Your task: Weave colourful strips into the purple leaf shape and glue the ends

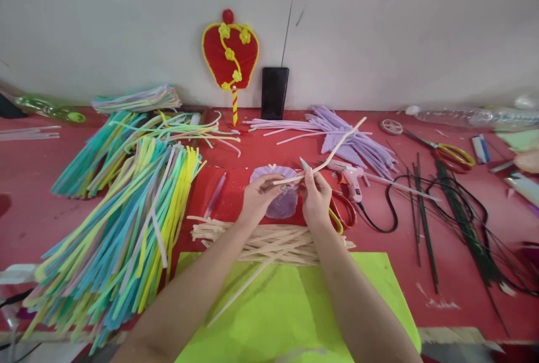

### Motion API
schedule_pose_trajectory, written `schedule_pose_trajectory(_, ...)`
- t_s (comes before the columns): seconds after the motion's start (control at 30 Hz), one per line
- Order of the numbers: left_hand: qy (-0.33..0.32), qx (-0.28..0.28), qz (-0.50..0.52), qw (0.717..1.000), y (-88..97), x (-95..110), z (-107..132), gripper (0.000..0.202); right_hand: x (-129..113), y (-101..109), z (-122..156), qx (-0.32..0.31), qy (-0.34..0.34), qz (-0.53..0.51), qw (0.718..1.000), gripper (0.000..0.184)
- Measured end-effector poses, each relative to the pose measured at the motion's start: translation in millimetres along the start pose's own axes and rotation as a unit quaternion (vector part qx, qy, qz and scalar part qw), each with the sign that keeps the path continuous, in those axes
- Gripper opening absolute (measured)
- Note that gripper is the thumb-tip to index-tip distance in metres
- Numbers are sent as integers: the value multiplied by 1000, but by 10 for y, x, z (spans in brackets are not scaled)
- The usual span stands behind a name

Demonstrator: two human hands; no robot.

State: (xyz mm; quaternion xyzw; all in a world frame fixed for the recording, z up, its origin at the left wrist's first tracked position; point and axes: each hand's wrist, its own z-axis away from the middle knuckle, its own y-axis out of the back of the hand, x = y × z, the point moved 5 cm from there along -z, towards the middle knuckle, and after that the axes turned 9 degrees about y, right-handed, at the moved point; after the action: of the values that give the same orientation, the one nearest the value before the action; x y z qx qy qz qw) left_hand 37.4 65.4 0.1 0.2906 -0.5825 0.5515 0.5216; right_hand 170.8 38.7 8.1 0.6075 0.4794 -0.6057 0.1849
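Observation:
My left hand [257, 197] is closed in a pinch on the near end of a cream pipe cleaner [332, 156] that curves up and to the right. My right hand [316, 197] is closed on the same pipe cleaner a little further along. Both hands hover over a small lilac fan-shaped piece [273, 173] lying on the red table [273, 149]. A pile of cream pipe cleaners [269, 242] lies just below my wrists, partly on a lime green sheet [295, 307].
Large bundles of coloured pipe cleaners [122, 228] fill the left. Lilac pipe cleaners [353, 141], a pink glue gun [352, 178], red-handled scissors [343, 211], other scissors [450, 154] and green wires [463, 222] lie right. A red fan [229, 57] and a phone [274, 93] lean on the wall.

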Motion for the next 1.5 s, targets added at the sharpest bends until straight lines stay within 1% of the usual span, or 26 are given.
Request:
schedule_pose_trajectory(0.13, 24, 10, 72, 997, 20, -29, -35, 30, 15, -4, 0, -12, 2, 0, 1000, 26)
schedule_pose_trajectory(0.3, 55, 5, 123, 991, 18, -54, -51, 34, 19, -17, 6, -27, 3, 13, 1000, 27)
schedule_pose_trajectory(0.5, 72, 9, 142, 987, 26, -52, -54, 35, 24, -16, 4, -37, 7, 11, 999, 27)
schedule_pose_trajectory(0.57, 81, 0, 134, 988, 19, -65, -55, 37, 30, -8, 0, -33, 5, 13, 999, 27)
schedule_pose_trajectory(0.67, 103, -24, 111, 988, -2, -103, -54, 39, 41, 0, -4, -24, 2, 3, 1000, 26)
schedule_pose_trajectory(0.77, 121, -55, 108, 985, -32, -127, -41, 40, 51, -6, -2, -29, -4, -5, 1000, 27)
schedule_pose_trajectory(0.93, 164, -163, 128, 964, -142, -127, 28, 39, 44, -37, 13, -59, -33, -25, 997, 32)
schedule_pose_trajectory(1.0, 178, -186, 138, 956, -159, -128, 49, 41, 39, -52, 22, -72, -53, -35, 995, 34)
schedule_pose_trajectory(1.1, 193, -181, 139, 954, -143, -146, 53, 44, 34, -77, 32, -91, -68, -51, 992, 34)
schedule_pose_trajectory(1.27, 204, -166, 132, 956, -132, -184, 36, 45, 59, -101, 49, -115, -68, -71, 988, 29)
schedule_pose_trajectory(1.4, 202, -167, 127, 957, -149, -178, 35, 43, 73, -90, 45, -111, -60, -66, 990, 29)
schedule_pose_trajectory(1.5, 201, -166, 128, 957, -155, -156, 39, 43, 77, -70, 30, -99, -59, -40, 993, 33)
